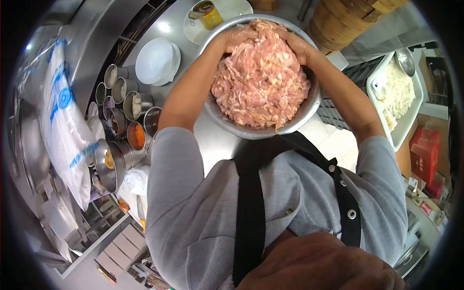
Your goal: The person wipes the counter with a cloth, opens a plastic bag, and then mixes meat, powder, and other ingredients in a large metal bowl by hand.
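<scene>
A wide metal bowl [232,129] holds a big heap of raw, pale pink meat pieces [261,79]. At the bowl's far left side, my left hand [237,37] reaches into the meat, its fingers partly buried. My right hand [296,46] presses into the heap from the far right side, near the rim, and its fingertips are hidden by the meat. Both hands curve around the top of the heap, apart from each other.
White bowls [155,62] and an opened yellow can [209,15] on a plate stand left of the bowl. Metal cups [136,135] with ingredients are farther left, beside a plastic bag [65,111]. Bamboo steamers [338,24] and a white tray of rice-like food [419,94] are right.
</scene>
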Demonstrator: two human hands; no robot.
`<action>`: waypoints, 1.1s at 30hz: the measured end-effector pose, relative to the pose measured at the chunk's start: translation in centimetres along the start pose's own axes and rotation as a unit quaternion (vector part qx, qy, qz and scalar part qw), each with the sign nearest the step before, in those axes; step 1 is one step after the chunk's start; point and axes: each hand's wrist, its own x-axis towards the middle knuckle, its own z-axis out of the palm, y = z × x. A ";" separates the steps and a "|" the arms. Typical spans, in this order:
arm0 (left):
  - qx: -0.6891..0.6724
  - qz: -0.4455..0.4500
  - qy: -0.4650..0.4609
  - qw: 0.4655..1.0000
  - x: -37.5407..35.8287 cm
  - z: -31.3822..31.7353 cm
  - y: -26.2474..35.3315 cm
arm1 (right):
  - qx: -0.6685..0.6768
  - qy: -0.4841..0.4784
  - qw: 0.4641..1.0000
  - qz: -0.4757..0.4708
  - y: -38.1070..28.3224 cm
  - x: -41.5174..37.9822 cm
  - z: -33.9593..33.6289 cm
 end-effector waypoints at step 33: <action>0.217 0.029 0.173 0.960 -11.1 11.4 3.3 | -0.197 0.034 0.978 -0.056 3.3 -4.0 3.9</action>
